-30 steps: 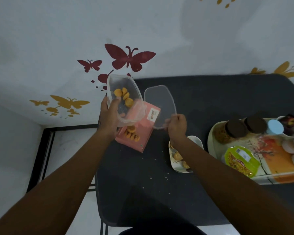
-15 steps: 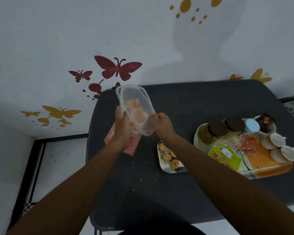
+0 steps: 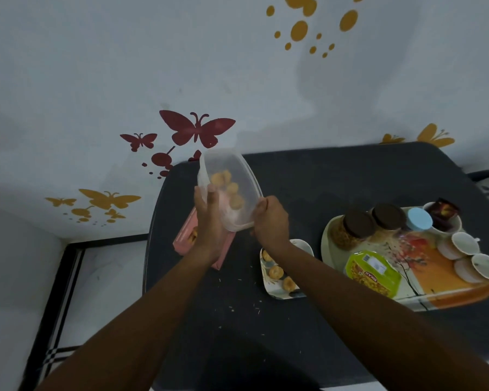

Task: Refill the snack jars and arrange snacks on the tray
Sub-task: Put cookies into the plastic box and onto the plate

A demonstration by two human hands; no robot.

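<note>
between your two hands, the clear container (image 3: pixel 232 190) is tilted above the tabletop (image 3: pixel 336 187).
your left hand (image 3: pixel 209 224) grips its left side, your right hand (image 3: pixel 270 221) curls fingers round its right edge; cookies (image 3: pixel 229 189) inside, pink packet (image 3: pixel 187 238) just below your left fingers.

The container (image 3: pixel 232 190) my fingers (image 3: pixel 209 193) press is clear, slightly frosted plastic, smooth. The tabletop (image 3: pixel 336 187) under me looks matt dark, faintly textured, dusted with crumbs. My tray (image 3: pixel 449 294) shines glossy with a printed finish; the green packet (image 3: pixel 373 273) is shiny foil-like plastic; the cups (image 3: pixel 463 246) look glazed.
</note>
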